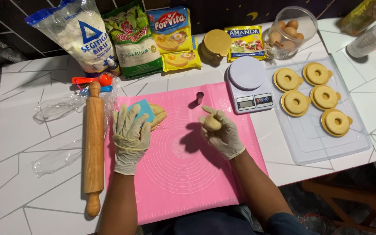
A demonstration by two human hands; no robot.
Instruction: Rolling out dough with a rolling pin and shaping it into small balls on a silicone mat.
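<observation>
The left hand (130, 132) covers most of the blue scraper (142, 109) and part of the dough slab (157, 115) beneath it. The right hand (220, 130) wraps a dough lump (212, 123), hiding its underside. At the far right, a bottle (366, 13) and a roll (370, 39) run off the edge. The scale's display (255, 102) is too small to read.
</observation>
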